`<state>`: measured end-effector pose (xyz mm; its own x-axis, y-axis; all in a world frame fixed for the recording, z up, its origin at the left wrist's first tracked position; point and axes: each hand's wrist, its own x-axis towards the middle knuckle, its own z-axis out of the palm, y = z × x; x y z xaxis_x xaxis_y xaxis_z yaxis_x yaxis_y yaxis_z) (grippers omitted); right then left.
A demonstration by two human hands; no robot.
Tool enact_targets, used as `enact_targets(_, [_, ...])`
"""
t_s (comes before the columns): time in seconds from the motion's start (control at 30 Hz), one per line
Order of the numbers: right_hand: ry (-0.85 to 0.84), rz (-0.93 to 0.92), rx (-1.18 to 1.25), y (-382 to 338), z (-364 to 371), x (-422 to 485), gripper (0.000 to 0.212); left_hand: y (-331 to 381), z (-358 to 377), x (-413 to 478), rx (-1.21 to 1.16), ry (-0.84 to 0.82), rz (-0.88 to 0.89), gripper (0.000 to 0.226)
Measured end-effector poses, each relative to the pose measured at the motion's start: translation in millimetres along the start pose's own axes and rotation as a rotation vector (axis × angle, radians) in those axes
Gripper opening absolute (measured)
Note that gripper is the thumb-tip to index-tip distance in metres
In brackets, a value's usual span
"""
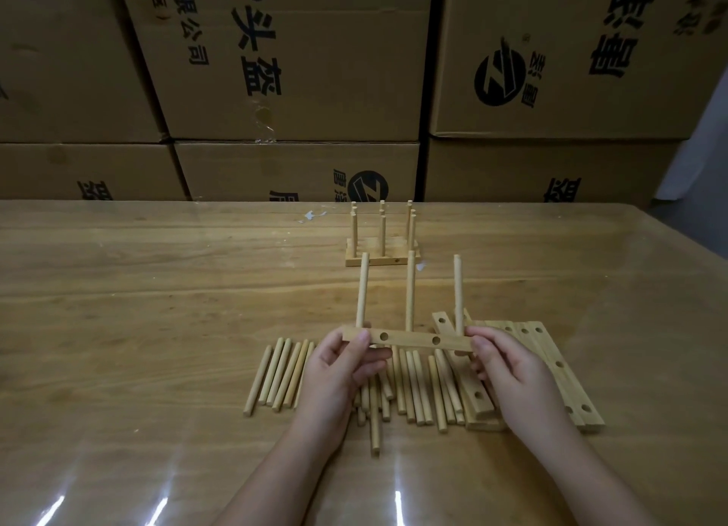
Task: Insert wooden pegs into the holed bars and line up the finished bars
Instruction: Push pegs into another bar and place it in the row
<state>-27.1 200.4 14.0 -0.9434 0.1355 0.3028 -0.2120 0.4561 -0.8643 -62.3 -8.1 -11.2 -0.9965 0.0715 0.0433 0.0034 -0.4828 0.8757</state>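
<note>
A holed wooden bar [409, 339] with three upright pegs [410, 289] hangs above the table between my two hands. My left hand [338, 362] pinches its left end and my right hand [502, 362] pinches its right end. Loose pegs [283, 372] lie side by side on the table under and beside my hands. Bare holed bars [551, 360] are piled to the right, partly hidden by my right hand. Finished bars with pegs [381, 246] stand in a row farther back on the table.
The wooden table [157, 309] has a glossy top with light glare near its front edge. Stacked cardboard boxes [299, 72] form a wall right behind the table's far edge. A small white scrap [313, 215] lies near the back.
</note>
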Motion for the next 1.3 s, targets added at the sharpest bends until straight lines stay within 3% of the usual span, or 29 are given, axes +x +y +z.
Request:
enact_targets(0.13, [0.003, 0.011, -0.039, 5.5, -1.0, 2.4, 0.020, -0.9, -2.2, -0.6, 0.080, -0.010, 0.016, 0.026])
enact_targets(0.3, [0.017, -0.142, -0.325, 16.5, -0.6, 3.5, 0.025, -2.9, -4.5, -2.8, 0.363, 0.041, 0.122, 0.049])
enact_targets(0.47, [0.057, -0.190, -0.408, 24.6, -0.9, 7.4, 0.023, -7.2, -3.5, 0.6, 0.600, 0.093, 0.164, 0.028])
enact_targets(0.57, [0.080, -0.186, -0.425, 26.8, -0.2, 6.7, 0.022, -6.4, -5.8, 5.4, 0.789, 0.087, 0.119, 0.029])
enact_targets(0.67, [0.080, -0.198, -0.427, 27.3, 0.4, 6.5, 0.022, 2.2, -8.9, 10.1, 0.924, 0.027, 0.035, 0.035])
enact_targets(0.73, [0.059, -0.199, -0.428, 27.5, 0.5, 7.3, 0.023, 12.8, -8.9, 11.3, 1.004, -0.028, -0.013, 0.027])
enact_targets(0.83, [0.020, -0.201, -0.417, 28.0, -0.2, 9.2, 0.024, 27.8, -9.9, 11.7, 1.055, -0.143, -0.076, 0.004])
enact_targets(0.9, [0.011, -0.201, -0.414, 28.0, -1.0, 9.6, 0.024, 35.4, -11.1, 12.0, 1.102, -0.199, -0.115, 0.005])
enact_targets(1.07, [0.017, -0.205, -0.424, 26.0, 0.8, 8.6, 0.024, 51.6, -18.5, 18.0, 1.152, -0.254, -0.154, 0.036])
enact_targets(1.3, [-0.002, -0.204, -0.409, 27.2, 0.8, 9.1, 0.023, 58.9, -33.2, 32.7, 1.158, -0.276, -0.166, 0.017])
